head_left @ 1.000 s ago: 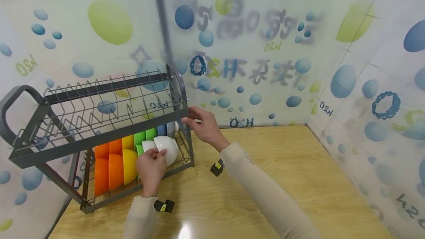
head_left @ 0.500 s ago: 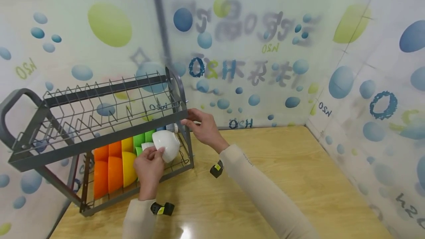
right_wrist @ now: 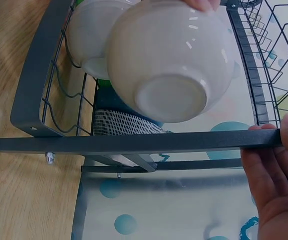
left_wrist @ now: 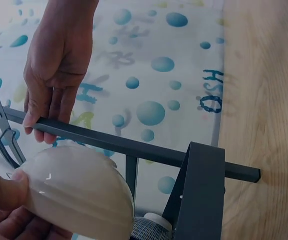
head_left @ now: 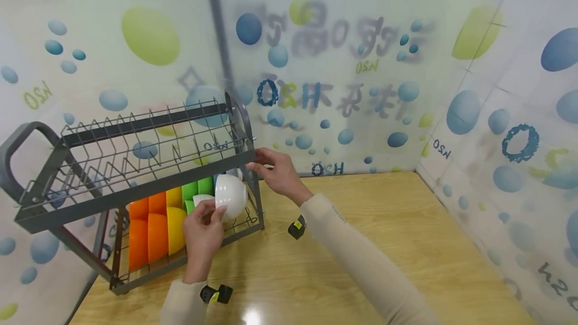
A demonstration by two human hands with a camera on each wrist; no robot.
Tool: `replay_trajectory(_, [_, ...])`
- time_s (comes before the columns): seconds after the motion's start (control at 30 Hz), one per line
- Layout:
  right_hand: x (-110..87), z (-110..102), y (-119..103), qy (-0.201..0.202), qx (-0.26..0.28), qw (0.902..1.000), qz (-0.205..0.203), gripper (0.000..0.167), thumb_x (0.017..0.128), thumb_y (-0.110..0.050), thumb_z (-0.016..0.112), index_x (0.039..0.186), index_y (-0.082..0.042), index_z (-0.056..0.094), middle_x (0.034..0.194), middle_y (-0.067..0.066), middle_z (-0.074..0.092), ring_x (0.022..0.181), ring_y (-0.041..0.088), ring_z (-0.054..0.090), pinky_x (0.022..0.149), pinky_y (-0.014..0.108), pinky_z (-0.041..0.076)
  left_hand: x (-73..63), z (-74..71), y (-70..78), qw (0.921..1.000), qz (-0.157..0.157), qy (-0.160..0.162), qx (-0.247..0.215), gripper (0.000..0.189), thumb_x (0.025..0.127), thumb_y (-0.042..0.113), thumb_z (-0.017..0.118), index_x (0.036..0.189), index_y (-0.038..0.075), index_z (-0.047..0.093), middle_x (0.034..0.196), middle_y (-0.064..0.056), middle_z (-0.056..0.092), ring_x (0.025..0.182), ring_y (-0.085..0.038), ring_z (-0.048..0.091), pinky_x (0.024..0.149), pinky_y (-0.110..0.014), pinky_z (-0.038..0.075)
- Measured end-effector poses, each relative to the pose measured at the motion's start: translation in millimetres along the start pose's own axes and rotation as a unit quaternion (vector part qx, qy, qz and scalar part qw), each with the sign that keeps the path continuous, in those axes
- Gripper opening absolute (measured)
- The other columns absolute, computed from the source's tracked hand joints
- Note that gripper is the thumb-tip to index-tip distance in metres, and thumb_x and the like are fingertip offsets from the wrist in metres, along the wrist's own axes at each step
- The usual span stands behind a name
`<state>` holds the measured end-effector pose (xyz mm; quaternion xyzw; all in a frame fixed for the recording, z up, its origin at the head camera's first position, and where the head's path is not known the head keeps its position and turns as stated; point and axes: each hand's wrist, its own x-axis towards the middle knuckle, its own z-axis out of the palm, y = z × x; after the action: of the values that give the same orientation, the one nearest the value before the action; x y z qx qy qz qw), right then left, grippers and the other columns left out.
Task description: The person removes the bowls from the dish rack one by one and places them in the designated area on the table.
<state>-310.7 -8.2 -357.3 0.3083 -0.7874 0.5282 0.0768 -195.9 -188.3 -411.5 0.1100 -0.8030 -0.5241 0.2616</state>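
My left hand point(head_left: 203, 227) pinches a glossy white bowl point(head_left: 231, 195) by its rim, thumb in front. The bowl is on its side, its foot facing right, at the right end of the lower tier of a dark grey dish rack point(head_left: 135, 184). In the right wrist view its round foot shows, and a second white bowl point(right_wrist: 86, 37) stands behind it. At the rack's right upright, my right hand point(head_left: 281, 175) holds the metal bar between thumb and fingers, plainest in the right wrist view. The bowl's inside is hidden in the head view.
Orange bowls point(head_left: 157, 237), yellow bowls point(head_left: 176, 229) and green bowls point(head_left: 197, 189) stand in rows on the lower tier. A blue-and-white checked bowl point(right_wrist: 124, 122) sits at the back right. Wire slots point(head_left: 135, 152) line the upper tier. The wooden table point(head_left: 361, 234) meets patterned walls behind and right.
The white bowl has come away from the smaller white bowl, shifting slightly up and right. It tilted midway and now has its foot to the right. My right hand stays on the rack.
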Motion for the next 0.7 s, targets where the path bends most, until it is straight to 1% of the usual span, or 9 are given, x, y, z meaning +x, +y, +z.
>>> replay_trajectory(0.13, [1.0,0,1,-0.006,-0.005,1.0,-0.002,0.033,0.1,-0.027,0.068,0.13,-0.013,0.067,0.117,0.007,0.075,0.113,0.022,0.072,0.085,0.029,0.062,-5.2,-2.9,1.5,0.9998,0.022,-0.003,0.001,0.011,0.098,0.009,0.07,0.105,0.002,0.073,0.1,-0.017,0.078,0.085,-0.009,0.066,0.074,-0.007,0.047])
replay_trajectory(0.27, [2.1,-3,0,-0.013,-0.005,0.9999,-0.003,0.032,0.1,-0.026,0.068,0.13,-0.014,0.067,0.116,0.006,0.076,0.112,0.02,0.073,0.085,0.028,0.061,-9.9,-6.3,3.0,0.9987,0.05,-0.005,0.011,0.008,0.097,0.004,0.068,0.103,0.004,0.074,0.095,-0.014,0.078,0.084,-0.007,0.066,0.076,-0.01,0.047])
replay_trajectory(0.33, [2.8,-4,0,-0.015,-0.002,0.9999,-0.005,0.031,0.1,-0.025,0.068,0.13,-0.014,0.068,0.116,0.005,0.076,0.111,0.019,0.073,0.084,0.028,0.061,-12.0,-8.1,3.4,0.9973,0.071,-0.002,0.018,0.009,0.096,0.002,0.067,0.101,0.004,0.074,0.092,-0.012,0.078,0.084,-0.006,0.065,0.077,-0.012,0.046])
replay_trajectory(0.43, [3.4,-5,-1,-0.016,0.004,0.9998,-0.007,0.031,0.1,-0.025,0.069,0.129,-0.014,0.069,0.116,0.005,0.076,0.111,0.019,0.073,0.085,0.029,0.061,-14.7,-11.1,1.9,0.993,0.114,0.007,0.032,0.01,0.093,-0.003,0.069,0.096,0.005,0.074,0.084,-0.009,0.077,0.079,-0.002,0.062,0.076,-0.013,0.044])
replay_trajectory(0.5, [3.4,-6,-1,-0.019,0.007,0.9998,-0.003,0.03,0.1,-0.025,0.069,0.128,-0.014,0.069,0.117,0.004,0.075,0.112,0.019,0.073,0.087,0.03,0.061,-16.1,-13.3,0.8,0.9876,0.151,0.015,0.042,0.013,0.09,-0.007,0.07,0.092,0.005,0.075,0.079,-0.007,0.075,0.077,-0.003,0.061,0.076,-0.013,0.044])
replay_trajectory(0.57, [3.0,-7,-2,-0.022,0.006,0.9997,0.006,0.032,0.1,-0.027,0.069,0.128,-0.014,0.069,0.119,0.004,0.075,0.113,0.019,0.072,0.089,0.031,0.061,-17.2,-15.3,0.1,0.9805,0.19,0.019,0.048,0.016,0.086,-0.011,0.071,0.089,0.004,0.074,0.076,-0.006,0.074,0.074,-0.006,0.06,0.074,-0.013,0.044])
replay_trajectory(0.63, [2.3,-8,-4,-0.028,0.004,0.9995,0.016,0.033,0.099,-0.029,0.069,0.129,-0.014,0.068,0.122,0.004,0.074,0.115,0.019,0.071,0.09,0.033,0.061,-18.2,-17.1,0.9,0.9712,0.232,0.022,0.051,0.02,0.083,-0.014,0.071,0.088,0.005,0.075,0.075,-0.005,0.074,0.071,-0.009,0.06,0.071,-0.014,0.045])
replay_trajectory(0.7, [1.5,-11,-5,-0.038,0.001,0.9989,0.027,0.035,0.1,-0.03,0.069,0.131,-0.014,0.067,0.125,0.004,0.073,0.117,0.02,0.07,0.093,0.034,0.06,-19.0,-18.4,2.4,0.9599,0.275,0.021,0.047,0.023,0.08,-0.017,0.071,0.088,0.004,0.075,0.076,-0.006,0.075,0.068,-0.011,0.06,0.068,-0.013,0.045])
